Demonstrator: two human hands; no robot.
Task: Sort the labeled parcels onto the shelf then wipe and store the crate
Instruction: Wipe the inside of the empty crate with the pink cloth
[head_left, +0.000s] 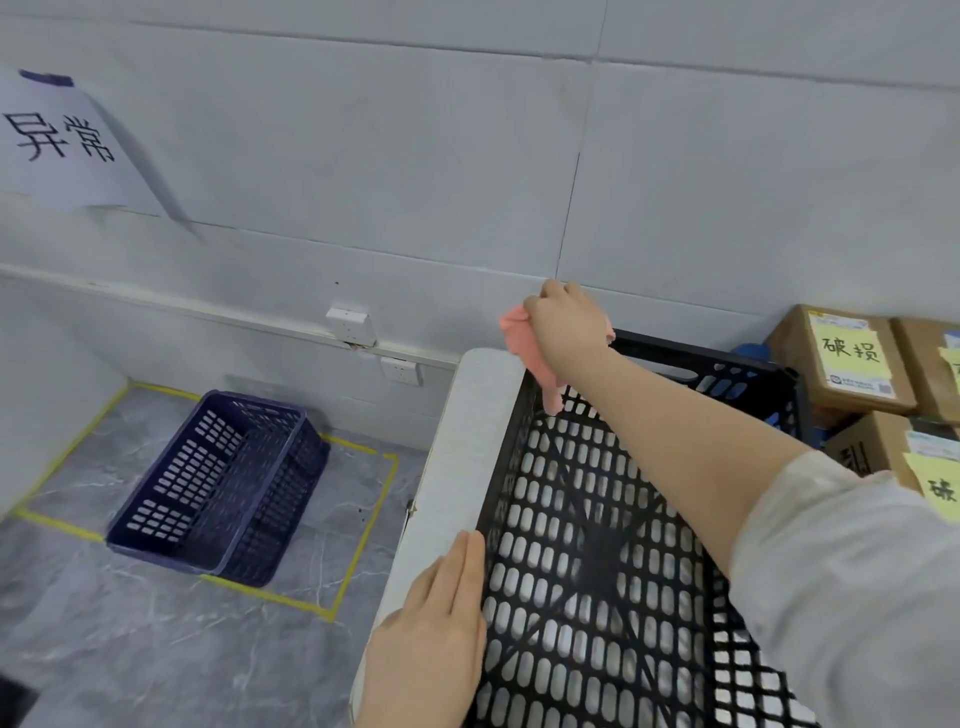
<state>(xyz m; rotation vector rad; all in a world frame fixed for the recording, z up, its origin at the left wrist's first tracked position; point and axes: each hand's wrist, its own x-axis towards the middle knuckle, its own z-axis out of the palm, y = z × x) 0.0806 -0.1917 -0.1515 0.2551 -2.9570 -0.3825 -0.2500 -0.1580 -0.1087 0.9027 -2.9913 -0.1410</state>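
The black lattice crate (727, 358) sits upright along the table (457, 441)'s left edge. My right hand (566, 325) grips a bunched pink cloth (540, 364) at its far left corner. Brown parcels (841, 358) with yellow labels are stacked beside its far right corner.

Cropped at bottom: near end of black crate (727, 364). Cropped at right: parcels (797, 358). Mostly buried in right hand (563, 325): pink cloth (522, 340).
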